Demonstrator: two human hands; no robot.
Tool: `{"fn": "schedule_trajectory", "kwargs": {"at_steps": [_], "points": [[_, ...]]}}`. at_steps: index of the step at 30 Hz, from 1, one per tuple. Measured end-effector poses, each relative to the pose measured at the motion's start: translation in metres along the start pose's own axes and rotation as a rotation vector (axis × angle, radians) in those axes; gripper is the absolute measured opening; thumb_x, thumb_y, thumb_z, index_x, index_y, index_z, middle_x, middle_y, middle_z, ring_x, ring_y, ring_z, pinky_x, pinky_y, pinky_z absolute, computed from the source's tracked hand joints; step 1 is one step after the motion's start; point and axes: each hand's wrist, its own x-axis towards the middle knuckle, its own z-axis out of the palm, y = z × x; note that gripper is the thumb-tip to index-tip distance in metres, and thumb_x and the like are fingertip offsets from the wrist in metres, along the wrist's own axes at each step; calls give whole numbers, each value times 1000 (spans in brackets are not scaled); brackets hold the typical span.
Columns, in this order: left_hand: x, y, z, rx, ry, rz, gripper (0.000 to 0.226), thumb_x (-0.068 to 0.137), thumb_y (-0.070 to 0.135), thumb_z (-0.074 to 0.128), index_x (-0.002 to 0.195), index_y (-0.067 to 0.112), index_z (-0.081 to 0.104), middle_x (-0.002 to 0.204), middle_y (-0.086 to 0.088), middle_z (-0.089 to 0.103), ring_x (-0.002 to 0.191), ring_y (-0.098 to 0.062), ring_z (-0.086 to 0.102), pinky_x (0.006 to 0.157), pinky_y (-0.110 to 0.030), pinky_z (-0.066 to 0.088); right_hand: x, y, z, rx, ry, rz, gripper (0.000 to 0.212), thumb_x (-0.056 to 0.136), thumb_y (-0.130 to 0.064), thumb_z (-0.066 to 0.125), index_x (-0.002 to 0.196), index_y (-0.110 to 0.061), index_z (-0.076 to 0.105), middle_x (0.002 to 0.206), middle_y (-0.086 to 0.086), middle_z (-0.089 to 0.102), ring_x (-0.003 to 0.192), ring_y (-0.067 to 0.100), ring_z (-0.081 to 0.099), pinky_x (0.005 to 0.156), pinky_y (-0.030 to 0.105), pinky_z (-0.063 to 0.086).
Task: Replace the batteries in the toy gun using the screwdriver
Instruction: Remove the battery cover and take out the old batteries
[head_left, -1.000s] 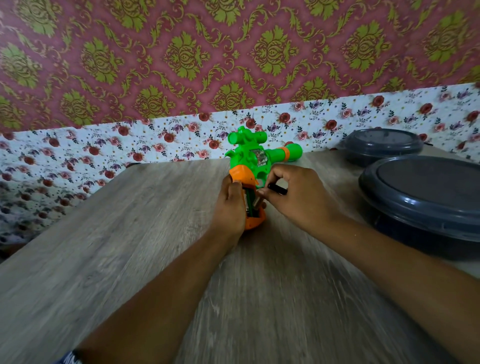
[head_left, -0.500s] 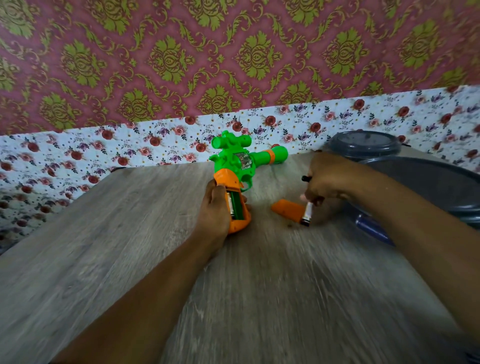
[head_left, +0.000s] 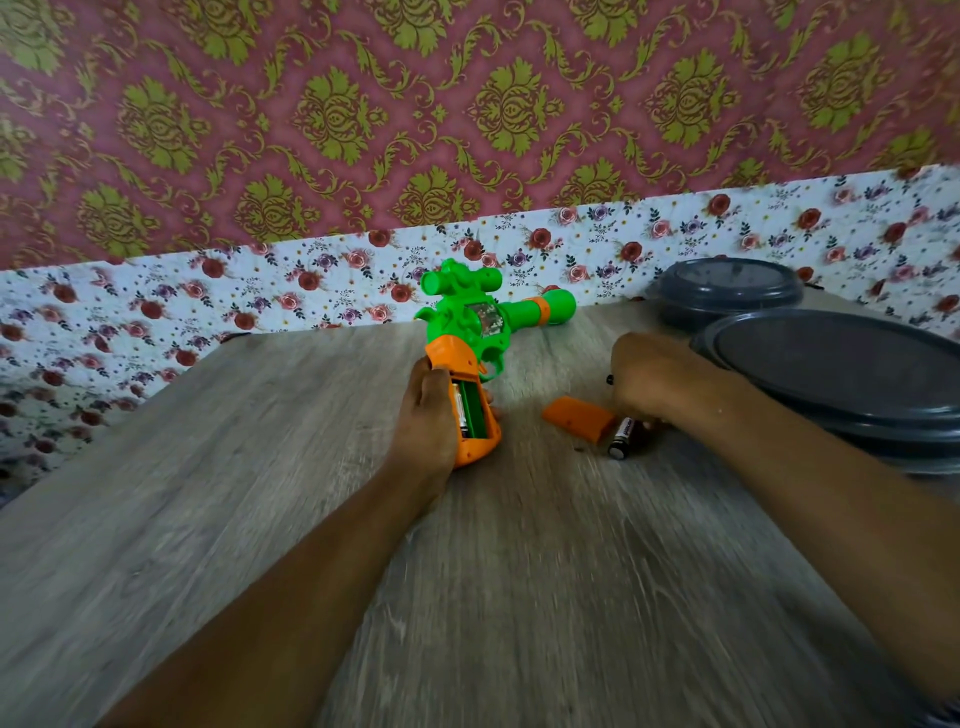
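The green and orange toy gun (head_left: 470, 332) lies on the wooden table (head_left: 519, 571), barrel pointing right. My left hand (head_left: 426, 421) grips its orange handle. The battery bay in the handle is uncovered and one battery (head_left: 459, 410) shows inside. The orange cover (head_left: 576, 418) lies on the table to the right of the gun. Beside it lies a loose black battery (head_left: 622, 437). My right hand (head_left: 654, 379) hovers over that battery's far end, curled round the screwdriver, whose black end (head_left: 609, 380) pokes out. Whether the fingers touch the battery is hidden.
Two dark grey round lidded containers stand at the right, the near one (head_left: 841, 379) just behind my right forearm and the far one (head_left: 727, 291) by the wall. A floral papered wall (head_left: 311, 291) runs along the table's far edge.
My right hand left the gun's handle and moved right, carrying a battery that now lies on the table beside the orange cover. My left hand kept its grip on the handle.
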Motion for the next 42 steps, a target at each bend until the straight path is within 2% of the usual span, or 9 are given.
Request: {"fn": "schedule_trajectory", "kwargs": {"at_steps": [5,10,12,14,17,25,31,38,42], "points": [[-1,0,-1,-3,-4,6,43,102,31,25,131,4,42,84,-10,59,70,-22,60,64,-32,51,-1,0,-6,-12,-34,-20,35,89,-24,58,62,-9,43,62,4,43,54,12,40,45,22,31],[2,-2,-3,16,11,-4,43,102,33,25,130,7,44,85,-10,61,75,-24,60,72,-37,50,3,-6,-9,340,8,-147,20,90,-16,55,95,2,61,82,12,59,68,17,51,58,25,38],[2,-2,-3,13,10,-10,40,101,32,25,127,9,46,85,-10,61,75,-24,61,72,-37,50,2,-11,-7,541,59,-223,24,91,-23,56,91,-2,68,82,7,64,74,17,57,68,25,44],[2,-1,-3,-5,7,-26,36,101,32,25,122,12,46,86,-10,60,74,-24,61,69,-35,51,-2,-17,-3,612,154,-301,28,92,-29,55,83,-7,71,71,1,63,68,13,57,59,12,42],[3,-1,-3,-37,4,-51,36,101,33,25,123,12,45,88,-11,59,74,-24,61,65,-34,52,-5,-26,7,822,176,-384,25,93,-22,53,88,-3,69,69,5,60,62,16,55,58,20,44],[10,-5,-6,-15,-17,-43,45,99,35,27,131,9,45,93,-11,60,73,-22,64,57,-29,52,-11,-41,25,1330,125,-495,18,92,0,49,103,4,62,96,17,62,77,17,65,76,24,58],[12,-8,-8,-8,-16,-24,45,97,35,30,128,7,48,97,-15,60,70,-22,64,55,-28,51,-12,-47,34,1286,144,-568,17,91,6,49,100,3,63,91,13,62,75,10,65,76,18,56],[12,-9,-9,17,-46,44,40,98,27,27,124,6,49,94,-13,63,67,-17,64,55,-27,52,-13,-49,39,907,334,-697,19,90,3,50,97,-2,67,98,8,68,96,17,64,89,30,53],[12,-9,-7,15,-51,58,39,98,28,27,124,7,48,94,-15,62,67,-18,65,59,-31,53,-11,-49,37,900,318,-698,18,90,1,50,95,-3,67,93,5,66,95,19,63,90,39,51]]}}
